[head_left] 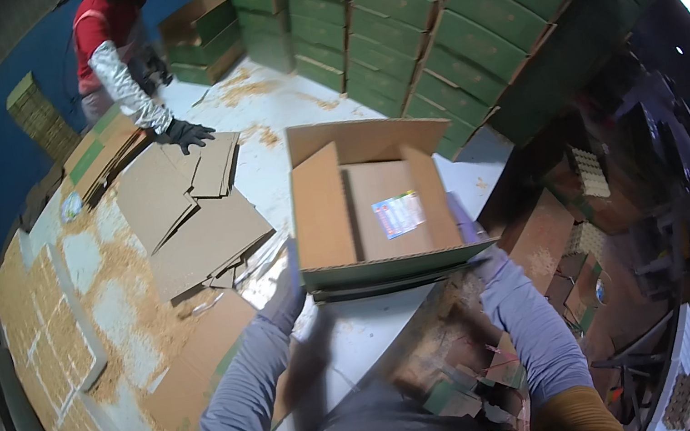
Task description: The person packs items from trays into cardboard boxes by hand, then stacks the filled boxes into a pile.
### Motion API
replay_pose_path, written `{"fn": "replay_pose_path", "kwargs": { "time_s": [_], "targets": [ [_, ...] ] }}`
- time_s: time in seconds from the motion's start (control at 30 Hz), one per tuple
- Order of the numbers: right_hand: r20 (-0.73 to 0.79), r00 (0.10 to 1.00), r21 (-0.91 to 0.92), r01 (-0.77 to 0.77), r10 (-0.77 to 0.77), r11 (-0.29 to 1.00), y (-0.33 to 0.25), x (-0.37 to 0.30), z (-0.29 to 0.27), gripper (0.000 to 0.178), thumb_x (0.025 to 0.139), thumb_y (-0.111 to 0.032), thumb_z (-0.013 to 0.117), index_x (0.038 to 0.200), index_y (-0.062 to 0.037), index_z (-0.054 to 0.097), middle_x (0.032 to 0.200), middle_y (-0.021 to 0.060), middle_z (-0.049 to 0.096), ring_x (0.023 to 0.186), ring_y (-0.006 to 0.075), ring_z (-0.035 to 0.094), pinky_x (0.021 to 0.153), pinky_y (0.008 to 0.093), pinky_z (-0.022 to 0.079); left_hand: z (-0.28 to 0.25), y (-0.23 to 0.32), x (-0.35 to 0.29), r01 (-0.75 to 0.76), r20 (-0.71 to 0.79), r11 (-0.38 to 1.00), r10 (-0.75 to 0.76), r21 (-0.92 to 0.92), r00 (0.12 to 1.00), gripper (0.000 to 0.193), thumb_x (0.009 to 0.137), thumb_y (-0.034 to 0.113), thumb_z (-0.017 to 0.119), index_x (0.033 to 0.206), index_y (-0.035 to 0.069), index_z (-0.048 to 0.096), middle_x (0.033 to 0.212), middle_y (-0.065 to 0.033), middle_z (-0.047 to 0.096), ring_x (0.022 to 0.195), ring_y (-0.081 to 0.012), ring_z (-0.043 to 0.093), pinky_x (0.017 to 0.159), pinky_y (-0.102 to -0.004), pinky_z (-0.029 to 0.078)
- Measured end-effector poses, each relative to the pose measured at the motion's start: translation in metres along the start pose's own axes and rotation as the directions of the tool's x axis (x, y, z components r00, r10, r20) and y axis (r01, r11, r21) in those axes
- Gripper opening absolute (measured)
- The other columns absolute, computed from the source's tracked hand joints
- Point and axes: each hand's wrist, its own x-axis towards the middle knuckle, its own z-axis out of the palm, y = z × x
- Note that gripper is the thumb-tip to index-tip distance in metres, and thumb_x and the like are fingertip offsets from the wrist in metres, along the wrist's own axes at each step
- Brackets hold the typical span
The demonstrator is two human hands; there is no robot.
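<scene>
Between my two hands is an open cardboard box, brown inside and green outside, with its flaps standing up. A sheet with a colourful printed label lies on the brown board inside it. My left hand, in a pale purple glove, grips the box's near left side. On the right side my right hand, gloved the same way, holds the near corner. Both sets of fingers are partly hidden by the box and blurred. Grey sleeve covers run up both forearms.
Flat cardboard sheets lie on the white table, left of the box. A co-worker's dark-gloved hand rests on them. Stacked green boxes rise at the back. Foam-like slabs with sawdust lie left; scrap cardboard is at right.
</scene>
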Motion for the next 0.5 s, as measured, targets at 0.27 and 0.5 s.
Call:
{"fn": "replay_pose_path", "kwargs": {
  "time_s": [0.27, 0.5],
  "targets": [
    [-0.014, 0.883, -0.125, -0.468, 0.470, 0.875, 0.158, -0.159, 0.104, 0.032, 0.090, -0.019, 0.057, 0.117, -0.0027, 0.059, 0.111, 0.0185, 0.061, 0.105, 0.0244, 0.059, 0.091, 0.0334, 0.047, -0.036, -0.132, -0.249, 0.365, -0.522, 0.656, 0.052, 0.661, 0.851, 0.072, 0.091, 0.044, 0.051, 0.140, -0.004, 0.031, 0.145, -0.0291, 0.028, 0.136, -0.0431, 0.023, 0.112, -0.0543, 0.013],
    [0.044, 0.916, -0.621, -0.288, 0.399, 0.729, 0.042, -0.062, 0.322, 0.076, 0.083, -0.045, 0.061, 0.138, 0.0003, 0.036, 0.148, 0.0235, 0.027, 0.140, 0.0380, 0.017, 0.115, 0.0415, 0.013, 0.025, -0.175, -0.307, 0.175, -0.261, 0.761, -0.007, 0.625, 0.965, 0.079, 0.088, 0.055, 0.051, 0.146, 0.006, 0.029, 0.153, -0.0237, 0.017, 0.143, -0.0387, 0.012, 0.116, -0.0502, 0.009]
  ]
}}
